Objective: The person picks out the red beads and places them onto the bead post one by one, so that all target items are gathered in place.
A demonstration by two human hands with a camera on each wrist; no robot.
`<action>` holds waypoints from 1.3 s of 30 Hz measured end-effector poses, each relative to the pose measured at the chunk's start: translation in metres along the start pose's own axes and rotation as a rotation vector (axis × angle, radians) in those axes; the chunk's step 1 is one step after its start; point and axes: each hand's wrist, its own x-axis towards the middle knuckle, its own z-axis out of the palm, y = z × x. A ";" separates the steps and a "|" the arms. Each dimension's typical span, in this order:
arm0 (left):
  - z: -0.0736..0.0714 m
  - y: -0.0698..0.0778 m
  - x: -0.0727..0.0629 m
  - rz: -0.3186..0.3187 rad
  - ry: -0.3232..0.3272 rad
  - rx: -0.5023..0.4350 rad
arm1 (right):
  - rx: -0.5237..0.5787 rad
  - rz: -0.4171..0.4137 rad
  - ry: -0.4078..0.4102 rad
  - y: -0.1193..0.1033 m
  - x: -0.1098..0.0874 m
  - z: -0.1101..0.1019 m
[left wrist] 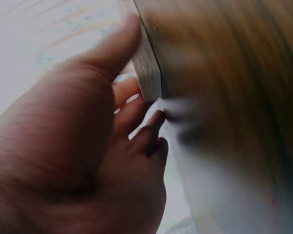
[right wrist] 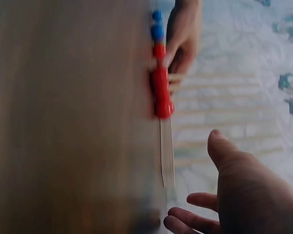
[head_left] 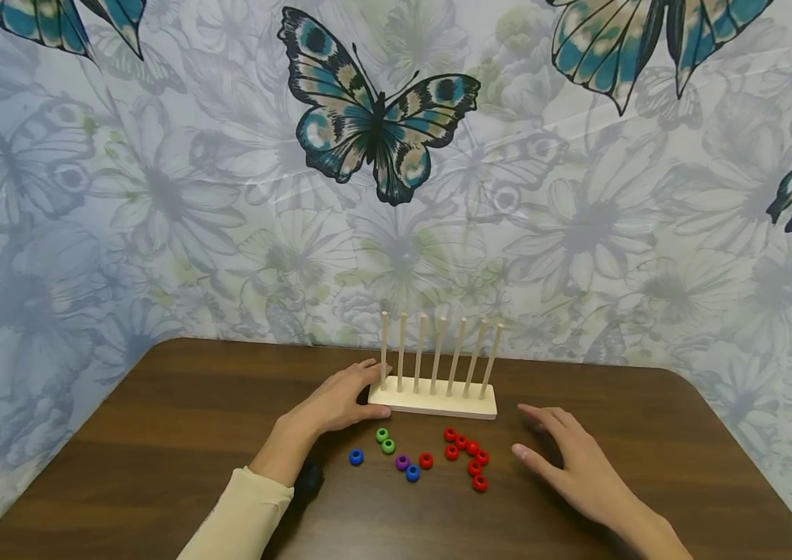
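Observation:
A pale wooden peg rack (head_left: pixel 432 398), a flat base with several upright pegs, stands near the back of the table. My left hand (head_left: pixel 342 395) grips the left end of its base, thumb along the front edge and fingers behind. In the left wrist view the thumb (left wrist: pixel 124 41) lies against the base (left wrist: pixel 149 73). My right hand (head_left: pixel 581 465) is apart from the rack, to the right of the red beads (head_left: pixel 474 468), fingers extended and holding nothing. Green beads (head_left: pixel 387 446), blue beads (head_left: pixel 356 457) and a purple bead (head_left: pixel 402 462) lie in front of the rack. The pegs carry no beads.
The brown wooden table (head_left: pixel 179 435) reaches back to a wall covering (head_left: pixel 242 233) printed with butterflies and flowers. A dark object (head_left: pixel 310 478) shows beside the left wrist, partly hidden by the sleeve (head_left: pixel 242 513).

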 end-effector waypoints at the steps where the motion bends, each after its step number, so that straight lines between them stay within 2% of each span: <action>1: 0.000 0.000 0.000 0.005 0.004 0.003 | 0.007 -0.006 -0.001 -0.004 0.001 0.003; 6: 0.001 -0.003 -0.001 0.022 0.030 0.030 | 0.049 -0.039 -0.004 -0.023 0.001 0.015; 14: 0.004 -0.008 -0.008 0.042 0.052 0.015 | 0.099 -0.065 -0.017 -0.043 -0.002 0.032; 30: 0.006 -0.009 -0.009 0.072 0.074 0.023 | 0.134 -0.226 0.075 -0.042 -0.007 0.039; 39: 0.005 -0.012 -0.009 0.090 0.079 0.025 | 0.183 -0.252 0.101 -0.044 -0.005 0.040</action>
